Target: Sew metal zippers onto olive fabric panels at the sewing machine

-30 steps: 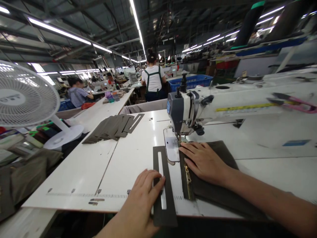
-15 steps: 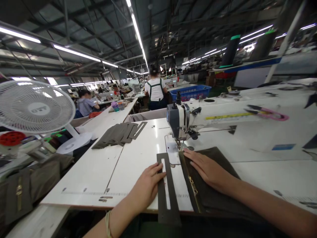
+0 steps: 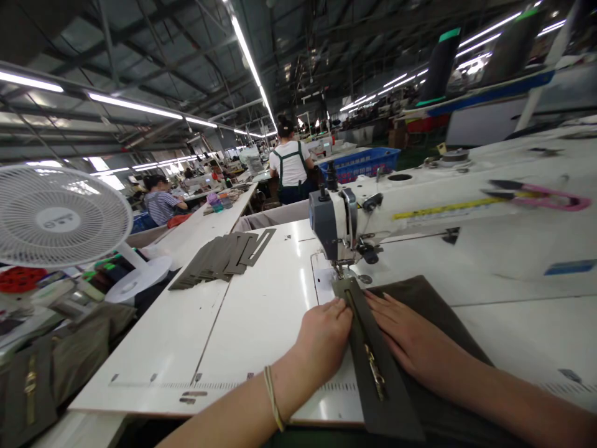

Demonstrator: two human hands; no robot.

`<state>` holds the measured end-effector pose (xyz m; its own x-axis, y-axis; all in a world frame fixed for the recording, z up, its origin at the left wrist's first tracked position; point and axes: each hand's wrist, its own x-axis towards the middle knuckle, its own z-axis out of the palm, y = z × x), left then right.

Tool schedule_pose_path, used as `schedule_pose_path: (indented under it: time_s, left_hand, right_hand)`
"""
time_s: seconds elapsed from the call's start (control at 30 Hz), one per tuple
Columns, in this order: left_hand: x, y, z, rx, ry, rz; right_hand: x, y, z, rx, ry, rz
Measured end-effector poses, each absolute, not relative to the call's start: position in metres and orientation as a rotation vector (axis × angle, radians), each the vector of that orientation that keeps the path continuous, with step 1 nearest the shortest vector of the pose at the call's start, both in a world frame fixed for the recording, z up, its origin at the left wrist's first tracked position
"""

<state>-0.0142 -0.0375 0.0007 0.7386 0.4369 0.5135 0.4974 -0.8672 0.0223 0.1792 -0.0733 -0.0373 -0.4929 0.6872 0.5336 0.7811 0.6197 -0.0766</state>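
A dark slotted strip [image 3: 359, 336] lies over the brass zipper [image 3: 373, 367] on dark fabric [image 3: 415, 298], its far end at the needle of the sewing machine [image 3: 333, 230]. My left hand [image 3: 324, 336] is closed on the strip's left edge near that end, fingers curled. Flat along the strip's right side rests my right hand [image 3: 410, 336], fingers stretched out over the fabric. The zipper and its pull show through the slot.
Several slotted pieces [image 3: 219, 255] are fanned out on the white table [image 3: 153, 342]. A fan [image 3: 58, 218] stands at left, above fabric with a zipper [image 3: 30, 386]. Pink-handled snips [image 3: 550, 196] lie on the machine arm. Two people sit farther off.
My left hand has moved right, bringing the slotted strip from the bare table onto the zipper. My right hand has shifted slightly right. The view has tilted a little.
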Motion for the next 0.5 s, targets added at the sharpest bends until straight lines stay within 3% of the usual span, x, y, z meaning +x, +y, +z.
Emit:
schedule_pose_path:
  time_s: [0.5]
  left_hand:
    - [-0.012,-0.035,0.004,-2.855,-0.794,-0.539]
  right_hand:
    - [0.166,-0.077,-0.03,-1.3,-2.166,-0.306]
